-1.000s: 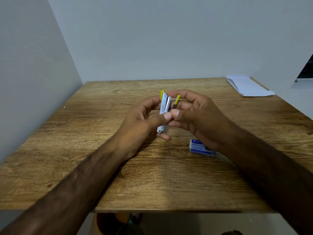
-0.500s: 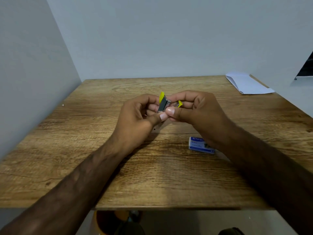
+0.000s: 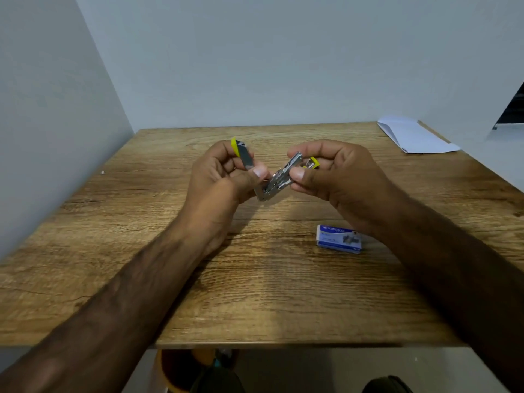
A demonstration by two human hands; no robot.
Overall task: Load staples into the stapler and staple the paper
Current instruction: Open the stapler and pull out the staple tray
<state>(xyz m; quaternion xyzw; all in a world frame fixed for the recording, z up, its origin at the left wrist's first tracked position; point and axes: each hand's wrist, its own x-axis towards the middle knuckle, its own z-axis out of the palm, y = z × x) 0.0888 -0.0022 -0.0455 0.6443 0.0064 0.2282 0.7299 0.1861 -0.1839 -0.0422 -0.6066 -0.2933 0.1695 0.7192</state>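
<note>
While both forearms are reaching in over the near edge of the desk [image 3: 283,307], a blue-and-white staple box [image 3: 338,239] is lying flat on the wood, just beside the right wrist. Farther in, the stapler [image 3: 276,180] is being held above the desk between both hands, swung open in a V with its hinge pointing down. Left hand [image 3: 218,180] is gripping the yellow-tipped arm, fingers [image 3: 259,173] curling round it, thumb pressing on the metal. Right hand [image 3: 340,177] is pinching the other arm, thumb in front, remaining fingers clamping behind, yellow end showing by the knuckles. At the far right corner, white paper [image 3: 416,137] is lying folded, well apart from everything else, close to the pale wall [image 3: 255,66]
</note>
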